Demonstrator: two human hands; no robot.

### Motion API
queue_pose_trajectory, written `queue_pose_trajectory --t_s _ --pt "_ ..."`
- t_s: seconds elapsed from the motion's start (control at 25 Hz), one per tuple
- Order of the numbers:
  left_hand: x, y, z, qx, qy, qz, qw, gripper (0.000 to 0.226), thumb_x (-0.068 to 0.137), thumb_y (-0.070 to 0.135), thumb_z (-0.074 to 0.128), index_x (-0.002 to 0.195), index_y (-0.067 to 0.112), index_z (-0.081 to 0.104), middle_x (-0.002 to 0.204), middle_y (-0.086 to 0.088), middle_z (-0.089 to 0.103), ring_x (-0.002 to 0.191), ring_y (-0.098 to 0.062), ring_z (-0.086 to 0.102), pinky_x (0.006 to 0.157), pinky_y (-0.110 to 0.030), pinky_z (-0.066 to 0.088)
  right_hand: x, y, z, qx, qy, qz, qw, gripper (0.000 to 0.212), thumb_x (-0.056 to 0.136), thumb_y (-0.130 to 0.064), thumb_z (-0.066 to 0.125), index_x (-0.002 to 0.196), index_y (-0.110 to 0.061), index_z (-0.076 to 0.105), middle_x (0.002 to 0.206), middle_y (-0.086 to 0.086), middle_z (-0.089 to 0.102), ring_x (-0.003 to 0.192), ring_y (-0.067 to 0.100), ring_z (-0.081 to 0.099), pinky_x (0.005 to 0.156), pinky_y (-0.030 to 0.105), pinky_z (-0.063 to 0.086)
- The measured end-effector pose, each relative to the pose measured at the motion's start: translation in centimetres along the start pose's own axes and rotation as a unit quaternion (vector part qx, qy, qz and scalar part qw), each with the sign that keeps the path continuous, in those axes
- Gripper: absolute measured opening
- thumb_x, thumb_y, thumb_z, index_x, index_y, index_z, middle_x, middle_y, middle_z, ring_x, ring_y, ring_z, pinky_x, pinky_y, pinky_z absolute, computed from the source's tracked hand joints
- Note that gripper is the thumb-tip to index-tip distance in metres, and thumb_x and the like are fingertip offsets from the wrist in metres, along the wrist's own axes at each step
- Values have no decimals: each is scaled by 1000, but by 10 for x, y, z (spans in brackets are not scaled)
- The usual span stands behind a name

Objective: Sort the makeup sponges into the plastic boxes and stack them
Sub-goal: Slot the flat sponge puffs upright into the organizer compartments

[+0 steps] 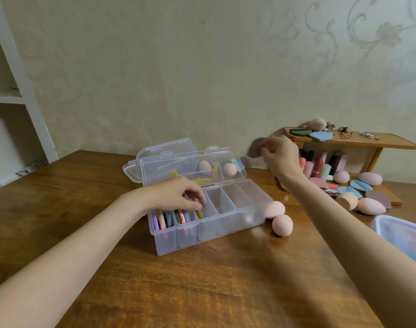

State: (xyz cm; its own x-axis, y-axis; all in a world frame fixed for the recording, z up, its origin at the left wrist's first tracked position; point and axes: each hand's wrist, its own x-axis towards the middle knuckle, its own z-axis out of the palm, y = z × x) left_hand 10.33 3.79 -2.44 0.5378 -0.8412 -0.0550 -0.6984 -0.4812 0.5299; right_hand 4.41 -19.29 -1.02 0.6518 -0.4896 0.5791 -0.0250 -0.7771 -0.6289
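Observation:
A clear plastic box (226,229) with several compartments stands open mid-table, its lid (192,168) raised. Flat coloured puff sponges (171,218) stand on edge in its left compartments. My left hand (178,194) rests over them, fingers curled down among the puffs. My right hand (279,153) is raised near the wooden shelf and pinches a blurred mauve sponge (256,147). Two pink egg sponges (282,224) lie by the box's right end. More pink, blue and mauve sponges (370,205) lie at the shelf's foot.
A small wooden shelf (368,140) at the right carries flat puffs and clips, with lipsticks (318,165) under it. A second clear box (401,235) sits at the right edge. Another lidded box (131,170) lies behind the open one. White shelving stands at the left.

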Motion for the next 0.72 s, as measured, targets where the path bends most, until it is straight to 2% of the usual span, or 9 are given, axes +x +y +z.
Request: queue_pose_trajectory --t_s 0.04,0.12,0.2,0.28,0.32,0.44,0.56,0.64,0.72 --pt "0 0 0 -7 3 -6 1000 20 89 16 61 108 13 65 99 4 63 83 2 56 70 -4 46 -9 -22 -5 26 -13 -32 999 23 81 7 53 89 -5 71 70 -8 57 76 10 60 76 22 48" --pt "0 3 1 2 11 -14 1000 23 88 16 63 110 13 59 99 2 60 84 -1 55 70 -8 47 -38 -53 -4 34 -104 -97 989 24 78 7 58 97 -7 65 65 -12 57 60 -2 58 63 6 45" --pt "-1 5 2 -4 22 -24 999 29 86 16 65 113 14 54 97 3 59 85 -4 55 71 -12 46 -68 -62 12 -8 -166 -160 973 24 79 4 59 101 -4 61 78 0 67 70 7 63 67 14 48" --pt "-3 5 4 -39 28 -34 998 32 85 13 66 113 15 49 93 2 60 87 -9 58 76 -19 48 -90 -59 27 -38 -184 -198 962 20 82 0 56 101 -4 60 93 11 66 83 26 63 72 34 50" --pt "-3 6 4 -52 27 -38 998 33 86 12 65 113 15 47 93 1 62 90 -13 60 81 -24 50 -97 -55 31 -50 -192 -209 958 19 84 -2 54 102 -4 60 96 13 64 84 30 61 72 39 49" --pt "-3 6 4 -65 15 -33 997 34 87 7 62 117 16 48 93 -4 62 93 -17 60 86 -26 49 -100 -49 37 -105 -211 -199 951 23 87 -3 52 108 -6 61 102 13 66 96 29 54 76 38 47" --pt "-3 7 3 16 7 -14 1000 14 89 11 60 103 12 63 89 1 56 90 -16 54 80 -21 44 -95 -51 41 -174 -251 -203 930 27 92 -7 48 113 -10 66 105 14 68 107 28 50 81 37 49" --pt "-2 6 1 80 -2 -17 997 13 89 18 60 97 15 70 88 4 55 91 -20 54 85 -30 45 -91 -55 39 -177 -288 -210 917 30 94 -7 45 112 -11 69 106 15 69 105 28 52 83 36 47" --pt "1 5 -4 114 -16 -16 993 13 88 23 62 95 19 71 87 4 56 87 -18 54 81 -32 45 -82 -57 30 -121 -313 -190 923 30 93 -6 46 108 -11 71 103 13 70 97 26 57 80 28 44"
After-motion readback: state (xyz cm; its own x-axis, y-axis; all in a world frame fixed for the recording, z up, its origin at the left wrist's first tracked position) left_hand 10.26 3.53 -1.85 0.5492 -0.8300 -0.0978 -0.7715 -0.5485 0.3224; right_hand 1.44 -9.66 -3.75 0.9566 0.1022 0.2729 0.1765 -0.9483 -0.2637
